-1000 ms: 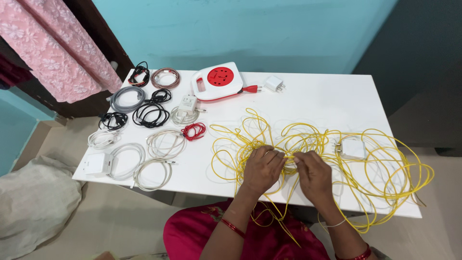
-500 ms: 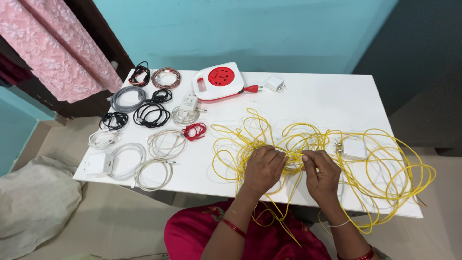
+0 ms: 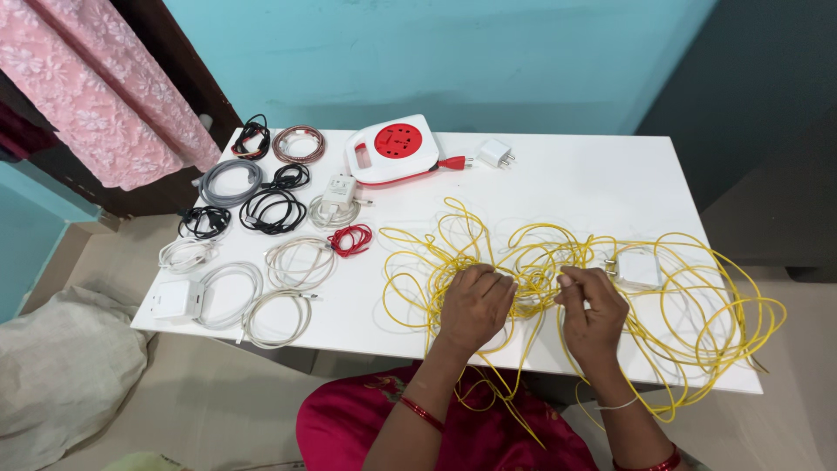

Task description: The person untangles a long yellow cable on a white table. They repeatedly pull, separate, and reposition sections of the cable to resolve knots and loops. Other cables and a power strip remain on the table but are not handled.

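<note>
A long yellow wire (image 3: 697, 296) lies in a loose tangle over the right half of the white table (image 3: 575, 183). My left hand (image 3: 475, 305) rests on the tangle near its middle, fingers curled around some strands. My right hand (image 3: 593, 310) pinches a strand a little to the right, pulling it taut between both hands. A white plug block (image 3: 639, 267) sits inside the tangle just beyond my right hand. Some yellow loops hang off the front edge over my lap.
Several coiled cables lie on the left half: black (image 3: 274, 208), grey (image 3: 228, 180), white (image 3: 277, 316), a small red one (image 3: 351, 237). A red and white extension reel (image 3: 393, 150) and a white charger (image 3: 495, 153) sit at the back. A white adapter (image 3: 178, 299) is front left.
My right hand has slid to the right along the yellow wire, away from my left hand, which has stayed in place on the tangle.
</note>
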